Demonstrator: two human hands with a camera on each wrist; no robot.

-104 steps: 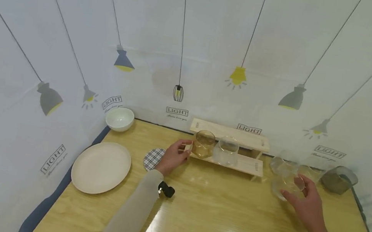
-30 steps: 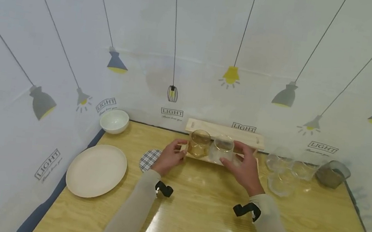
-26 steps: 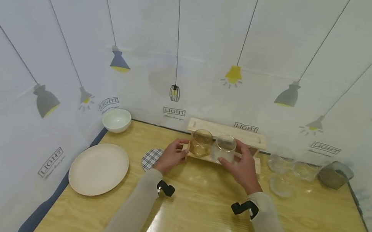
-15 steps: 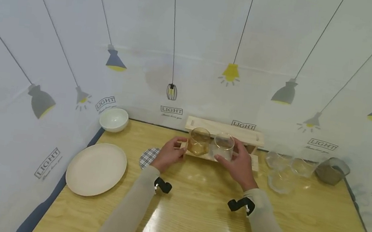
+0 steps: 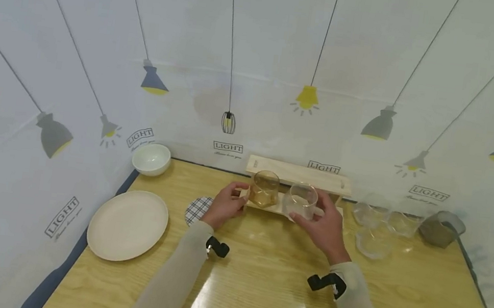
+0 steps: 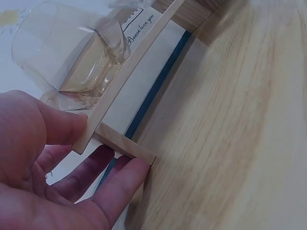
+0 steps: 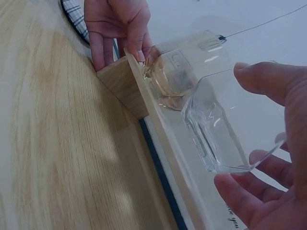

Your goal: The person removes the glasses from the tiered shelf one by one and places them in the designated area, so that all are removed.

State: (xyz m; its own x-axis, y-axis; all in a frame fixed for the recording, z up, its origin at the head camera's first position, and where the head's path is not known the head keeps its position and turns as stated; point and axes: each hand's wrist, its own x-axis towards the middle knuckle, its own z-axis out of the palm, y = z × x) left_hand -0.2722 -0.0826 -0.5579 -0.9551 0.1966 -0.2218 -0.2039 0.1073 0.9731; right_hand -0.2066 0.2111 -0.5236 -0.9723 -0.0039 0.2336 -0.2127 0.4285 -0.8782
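Note:
In the head view a two-tier wooden stand (image 5: 300,175) is set against the back wall. On its lower step, at the left, is an amber glass (image 5: 265,189). My left hand (image 5: 225,204) pinches the left end of that step, thumb on top and fingers (image 6: 122,184) under it by the leg. My right hand (image 5: 322,224) grips a clear glass (image 7: 225,124) between thumb and fingers. This glass is close over the lower step, just right of the amber one, and leans a little in the right wrist view.
Several clear glasses (image 5: 374,241) stand at the right, beside a smoky grey glass (image 5: 441,229). On the left are a beige plate (image 5: 128,226), a pale bowl (image 5: 151,159) and a checked round coaster (image 5: 197,210), partly behind the left hand.
My right hand went from the clear glasses at the right to the clear glass on the stand, and has just shifted it slightly right and nearer. The left hand keeps its hold.

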